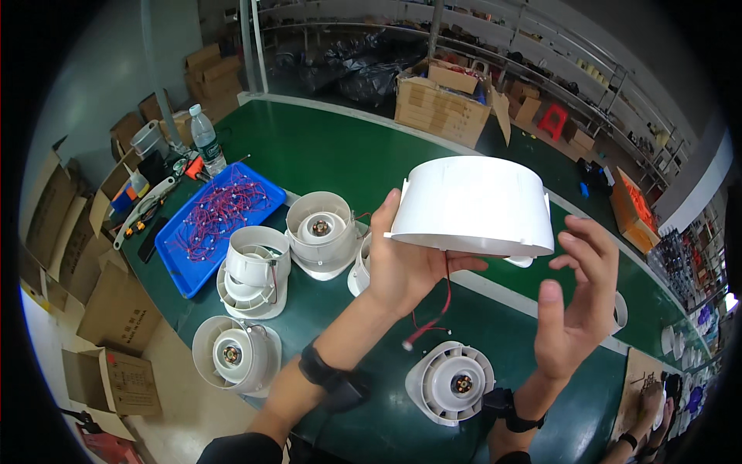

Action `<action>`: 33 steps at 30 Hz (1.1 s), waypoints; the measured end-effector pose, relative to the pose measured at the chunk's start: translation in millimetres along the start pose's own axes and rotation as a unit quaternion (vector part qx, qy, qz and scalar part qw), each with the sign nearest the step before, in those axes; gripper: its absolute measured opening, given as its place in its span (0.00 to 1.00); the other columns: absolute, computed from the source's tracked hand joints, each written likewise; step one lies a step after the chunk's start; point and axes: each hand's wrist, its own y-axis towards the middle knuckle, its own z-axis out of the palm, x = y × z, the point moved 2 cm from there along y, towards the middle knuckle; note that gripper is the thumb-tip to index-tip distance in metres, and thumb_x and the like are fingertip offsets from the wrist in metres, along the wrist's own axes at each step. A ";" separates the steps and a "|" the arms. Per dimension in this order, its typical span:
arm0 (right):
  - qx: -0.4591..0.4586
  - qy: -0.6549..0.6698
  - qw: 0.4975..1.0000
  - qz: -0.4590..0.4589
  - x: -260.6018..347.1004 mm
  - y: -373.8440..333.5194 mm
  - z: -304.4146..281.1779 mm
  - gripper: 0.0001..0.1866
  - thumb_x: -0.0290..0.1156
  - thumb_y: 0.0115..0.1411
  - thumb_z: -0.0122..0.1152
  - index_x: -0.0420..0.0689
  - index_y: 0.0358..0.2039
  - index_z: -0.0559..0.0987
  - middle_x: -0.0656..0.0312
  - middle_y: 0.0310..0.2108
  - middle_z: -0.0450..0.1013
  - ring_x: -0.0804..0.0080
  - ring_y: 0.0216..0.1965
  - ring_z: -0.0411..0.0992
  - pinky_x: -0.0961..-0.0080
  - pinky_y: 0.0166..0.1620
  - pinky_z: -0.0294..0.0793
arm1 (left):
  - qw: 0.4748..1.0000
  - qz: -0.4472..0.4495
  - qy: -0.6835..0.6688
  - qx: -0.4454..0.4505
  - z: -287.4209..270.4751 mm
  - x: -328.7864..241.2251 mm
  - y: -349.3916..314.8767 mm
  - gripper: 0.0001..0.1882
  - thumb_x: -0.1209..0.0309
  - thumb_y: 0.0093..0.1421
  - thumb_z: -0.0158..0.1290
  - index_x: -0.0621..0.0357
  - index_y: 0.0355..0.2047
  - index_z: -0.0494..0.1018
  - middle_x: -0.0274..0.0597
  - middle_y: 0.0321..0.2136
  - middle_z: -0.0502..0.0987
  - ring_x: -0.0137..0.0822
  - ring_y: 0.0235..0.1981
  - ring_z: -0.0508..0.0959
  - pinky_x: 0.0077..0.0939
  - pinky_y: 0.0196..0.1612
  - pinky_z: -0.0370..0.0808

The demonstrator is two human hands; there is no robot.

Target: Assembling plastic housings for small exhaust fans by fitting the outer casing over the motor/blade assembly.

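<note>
My left hand [403,267] grips a white round plastic housing [473,203] from its left side, thumb on the outer wall, fingers underneath. The housing is tilted and raised above the bench. From below it hangs a thin red cable [447,298] with a small white connector. To the right of the housing, my right hand [578,298] is apart from it, fingers spread and holding nothing. On the bench below sits a white fan base [452,379] with vanes and an exposed copper-coil motor centre. The inside of the held housing is hidden.
Several white fan housings [323,232] stand at the left, beside a blue tray [184,277] of red cables. A water bottle [205,139] is behind it. A cardboard box [440,112] stands beyond the green bench [325,143]. Another person's hands [651,406] are at lower right.
</note>
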 end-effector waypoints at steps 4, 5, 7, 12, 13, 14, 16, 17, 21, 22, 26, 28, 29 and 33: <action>0.017 0.000 1.000 -0.008 1.4 -0.2 3.2 0.19 0.28 0.49 0.62 0.40 0.44 0.81 0.46 0.49 0.70 0.59 0.43 0.71 0.72 0.40 0.73 | 1.000 0.007 0.002 0.026 -3.4 -0.6 0.5 0.45 0.33 0.61 0.27 0.52 0.66 0.55 0.55 0.59 0.66 0.59 0.52 0.75 0.55 0.42 0.79; 0.016 -0.001 1.000 -0.008 1.5 0.0 1.1 0.19 0.28 0.49 0.62 0.40 0.44 0.81 0.46 0.49 0.70 0.59 0.43 0.71 0.72 0.40 0.73 | 0.999 0.006 -0.006 0.039 -4.8 -1.3 0.5 0.45 0.33 0.60 0.27 0.52 0.67 0.55 0.55 0.59 0.66 0.59 0.52 0.75 0.55 0.42 0.79; 0.066 -0.033 0.997 -0.031 2.5 0.1 -3.4 0.18 0.34 0.61 0.53 0.39 0.48 0.77 0.44 0.53 0.67 0.58 0.49 0.68 0.71 0.42 0.72 | 0.999 0.004 0.010 0.049 -4.3 -2.8 -0.2 0.44 0.33 0.61 0.27 0.52 0.67 0.55 0.54 0.60 0.66 0.56 0.54 0.74 0.53 0.46 0.78; 0.011 0.002 1.000 -0.025 4.5 0.0 2.0 0.18 0.34 0.53 0.59 0.45 0.43 0.84 0.45 0.49 0.70 0.58 0.43 0.70 0.71 0.40 0.70 | 0.990 0.052 0.126 -0.022 0.9 1.8 -2.3 0.45 0.37 0.61 0.34 0.58 0.67 0.53 0.49 0.57 0.69 0.41 0.59 0.70 0.33 0.59 0.67; 0.022 -0.005 0.999 -0.038 6.4 0.2 2.4 0.18 0.37 0.54 0.58 0.46 0.43 0.84 0.45 0.49 0.70 0.58 0.44 0.70 0.71 0.40 0.69 | 0.990 0.051 0.127 -0.023 0.4 0.9 -3.2 0.45 0.37 0.61 0.34 0.58 0.67 0.53 0.49 0.57 0.69 0.41 0.59 0.70 0.33 0.59 0.67; 0.022 -0.004 0.999 -0.036 7.0 0.8 2.4 0.18 0.37 0.54 0.58 0.46 0.43 0.84 0.45 0.49 0.70 0.58 0.44 0.70 0.71 0.40 0.69 | 0.977 0.070 0.201 -0.014 1.3 -2.0 -3.9 0.46 0.37 0.60 0.36 0.59 0.67 0.52 0.48 0.54 0.70 0.40 0.57 0.71 0.31 0.58 0.67; 0.045 -0.056 0.996 -0.059 6.2 1.5 -0.2 0.18 0.40 0.56 0.56 0.48 0.43 0.85 0.46 0.49 0.70 0.57 0.46 0.69 0.70 0.41 0.67 | 0.954 0.094 0.285 0.001 -4.2 0.5 0.1 0.49 0.37 0.56 0.43 0.59 0.68 0.48 0.46 0.48 0.71 0.36 0.52 0.72 0.29 0.56 0.67; 0.047 -0.060 0.995 -0.057 6.0 1.9 -1.5 0.18 0.40 0.56 0.56 0.48 0.43 0.85 0.46 0.49 0.70 0.57 0.46 0.69 0.70 0.41 0.67 | 0.955 0.091 0.281 0.003 -6.5 2.3 2.0 0.49 0.37 0.56 0.43 0.59 0.68 0.48 0.46 0.48 0.71 0.36 0.52 0.72 0.29 0.56 0.67; 0.043 -0.066 0.996 -0.038 5.8 2.1 3.8 0.16 0.33 0.55 0.58 0.47 0.42 0.85 0.47 0.51 0.70 0.56 0.48 0.69 0.68 0.45 0.68 | 0.948 0.110 0.299 0.025 -7.9 -1.9 0.5 0.48 0.43 0.57 0.47 0.61 0.67 0.46 0.51 0.50 0.68 0.38 0.53 0.70 0.29 0.57 0.64; 0.026 -0.076 0.997 -0.021 4.1 1.3 6.7 0.15 0.30 0.54 0.58 0.46 0.42 0.84 0.47 0.51 0.69 0.56 0.48 0.69 0.68 0.47 0.68 | 0.949 0.109 0.292 0.042 -7.4 -4.0 -1.2 0.45 0.48 0.58 0.49 0.62 0.67 0.45 0.57 0.53 0.65 0.40 0.55 0.67 0.30 0.60 0.60; -0.045 0.009 0.992 0.114 -9.9 2.1 3.2 0.18 0.29 0.54 0.59 0.40 0.47 0.80 0.49 0.53 0.68 0.61 0.50 0.69 0.71 0.50 0.68 | 0.942 0.121 0.307 0.055 -2.0 -7.8 -3.7 0.47 0.48 0.57 0.50 0.62 0.67 0.43 0.57 0.52 0.66 0.41 0.54 0.69 0.31 0.58 0.63; -0.021 0.056 0.993 0.101 -11.4 2.3 3.1 0.18 0.28 0.55 0.59 0.39 0.47 0.80 0.49 0.53 0.68 0.61 0.50 0.69 0.71 0.49 0.68 | 0.942 0.121 0.306 0.073 -1.2 -12.8 -6.6 0.49 0.49 0.55 0.54 0.61 0.67 0.43 0.58 0.50 0.68 0.42 0.52 0.71 0.31 0.56 0.66; 0.001 0.102 0.991 0.085 -11.0 2.5 2.5 0.18 0.27 0.55 0.59 0.38 0.47 0.79 0.49 0.53 0.68 0.62 0.50 0.69 0.71 0.49 0.68 | 0.942 0.120 0.307 0.069 -1.4 -14.7 -7.9 0.49 0.49 0.55 0.54 0.61 0.67 0.43 0.58 0.50 0.68 0.42 0.52 0.71 0.31 0.56 0.66; 0.105 0.056 0.986 0.115 -17.7 0.3 -21.2 0.12 0.29 0.54 0.62 0.36 0.36 0.80 0.52 0.42 0.74 0.67 0.40 0.72 0.78 0.41 0.70 | 0.931 0.094 0.342 0.083 9.2 -23.5 -6.8 0.54 0.48 0.48 0.60 0.61 0.67 0.45 0.55 0.49 0.70 0.41 0.51 0.72 0.31 0.55 0.68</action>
